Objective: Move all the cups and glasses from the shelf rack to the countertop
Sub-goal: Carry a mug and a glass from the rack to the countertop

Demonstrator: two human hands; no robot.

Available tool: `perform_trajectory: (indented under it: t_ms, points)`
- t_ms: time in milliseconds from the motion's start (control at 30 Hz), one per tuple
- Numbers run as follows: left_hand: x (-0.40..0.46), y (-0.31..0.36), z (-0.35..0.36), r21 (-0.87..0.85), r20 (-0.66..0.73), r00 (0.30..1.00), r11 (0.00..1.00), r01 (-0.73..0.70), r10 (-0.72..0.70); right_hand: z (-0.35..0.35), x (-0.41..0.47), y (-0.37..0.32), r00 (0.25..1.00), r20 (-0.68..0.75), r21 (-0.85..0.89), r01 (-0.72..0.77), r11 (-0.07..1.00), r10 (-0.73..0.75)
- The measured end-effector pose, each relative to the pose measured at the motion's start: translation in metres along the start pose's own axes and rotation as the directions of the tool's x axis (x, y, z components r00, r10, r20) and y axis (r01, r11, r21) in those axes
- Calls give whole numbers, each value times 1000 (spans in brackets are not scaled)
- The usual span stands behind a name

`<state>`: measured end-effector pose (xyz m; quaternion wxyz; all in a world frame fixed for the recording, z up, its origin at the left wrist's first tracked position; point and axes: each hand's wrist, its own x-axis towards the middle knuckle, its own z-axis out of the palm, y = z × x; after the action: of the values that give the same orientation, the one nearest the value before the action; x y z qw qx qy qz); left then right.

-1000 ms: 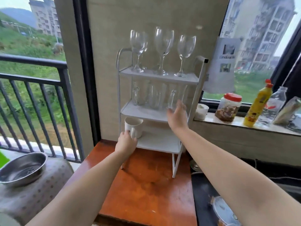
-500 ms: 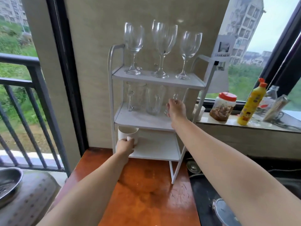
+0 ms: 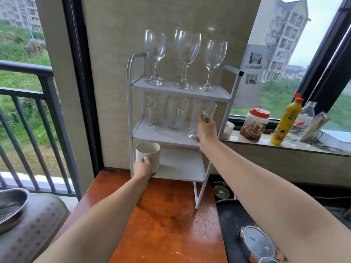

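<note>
A white three-tier shelf rack [image 3: 131, 111] stands on the orange-brown countertop [image 3: 167, 223]. Three wine glasses [image 3: 185, 56] stand on its top tier. The middle tier holds two clear glass mugs [image 3: 175, 114] and a clear glass tumbler [image 3: 202, 111] at its right end. My right hand [image 3: 206, 129] grips that tumbler, tilted and at the shelf's front edge. My left hand [image 3: 143, 167] holds a white cup [image 3: 149, 153] at the left of the bottom tier.
On the window sill to the right stand a small white cup [image 3: 228, 130], a red-lidded jar [image 3: 254, 124], a yellow bottle [image 3: 284, 122] and a clear bottle [image 3: 305, 118]. A black stove surface [image 3: 233, 224] adjoins the countertop. A metal bowl [image 3: 9, 205] sits at left.
My right hand has closed around the tumbler and pulled it toward the shelf's front edge, tilting it. My left hand has kept its hold on the white cup.
</note>
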<state>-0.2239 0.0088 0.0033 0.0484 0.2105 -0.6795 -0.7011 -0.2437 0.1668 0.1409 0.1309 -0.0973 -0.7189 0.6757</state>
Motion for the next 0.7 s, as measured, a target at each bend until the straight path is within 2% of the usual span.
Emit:
perform_trajectory:
  t_ms: [200,433,567,700]
  points:
    - [-37,-4,-4,-1,-46,998,999,-42,42,-19,-36,1,997,77,20,23,1000,-25]
    - [-80,-12,-19,4,-59,994,996,-87,87,-39,-86,1,976,178,33,118,992,-122]
    - [-101,-12,-35,31,-34,994,995,-100,101,-54,-112,9,971,165,-24,179,984,-173]
    - [-135,-23,-56,107,11,992,987,-123,123,-71,-150,30,980,118,-90,169,982,-158]
